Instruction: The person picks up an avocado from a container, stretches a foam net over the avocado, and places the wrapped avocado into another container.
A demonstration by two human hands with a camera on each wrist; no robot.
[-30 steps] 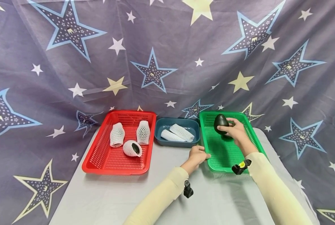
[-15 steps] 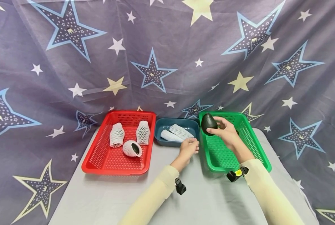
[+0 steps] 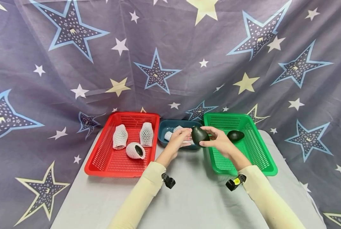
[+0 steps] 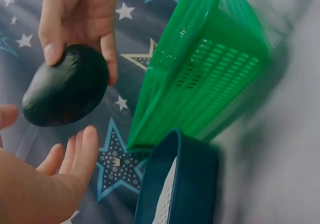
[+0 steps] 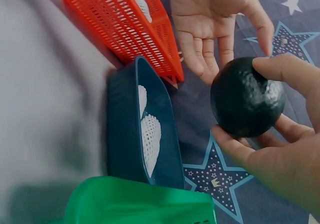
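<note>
A dark green avocado (image 3: 199, 136) is held up in front of the blue bin by my right hand (image 3: 220, 143), thumb on one side and fingers on the other. My left hand (image 3: 176, 142) reaches up to its other end with fingers spread. In the left wrist view, that hand's fingers (image 4: 80, 154) lie straight just below the avocado (image 4: 67, 86). The right wrist view has the right thumb (image 5: 285, 69) pressed on the avocado's skin. White foam net sleeves (image 5: 151, 141) lie in the blue bin (image 5: 122, 129), partly hidden by the left hand in the head view.
To the right, a green basket (image 3: 216, 170) holds another avocado (image 3: 235, 135). On the left stands a red basket (image 3: 116, 174) with three avocados in white foam nets (image 3: 135, 150). A grey cloth (image 3: 187, 197) covers the table, and a starry curtain hangs close behind.
My right hand has lifted the avocado out over the green basket's left side and brought it left. My left hand has left the green basket's rim and moved left, up to the avocado.
</note>
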